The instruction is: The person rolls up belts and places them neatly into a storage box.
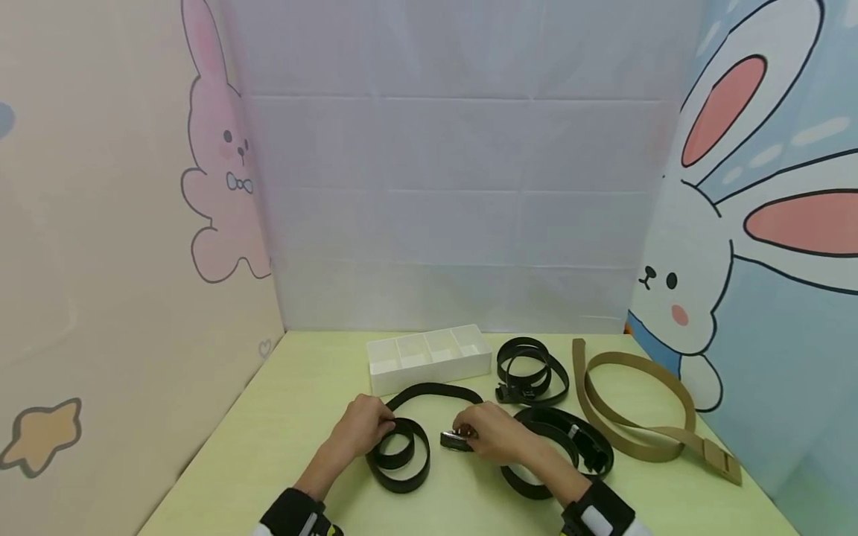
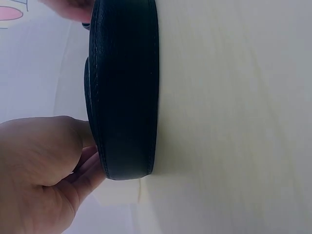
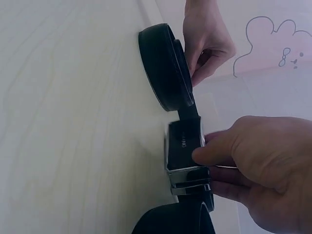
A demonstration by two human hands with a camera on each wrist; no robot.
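Observation:
A black leather belt (image 1: 400, 487) stands on edge on the table, partly wound into a loose coil, its free strap arching back and to the right. My left hand (image 1: 362, 426) pinches the coil at its upper left; in the left wrist view the strap (image 2: 126, 87) hides those fingertips. At the belt's other end, my right hand (image 1: 496, 433) holds the metal-framed buckle (image 1: 453, 441). In the right wrist view the thumb lies on the buckle's dark face (image 3: 184, 141), with fingers behind it.
A white compartment tray (image 1: 429, 372) stands behind my hands. To the right are a coiled black belt (image 1: 559, 372), another black belt (image 1: 596, 450) partly under my right forearm, and a tan webbing belt (image 1: 687, 417). Walls border the table on the left, right and back.

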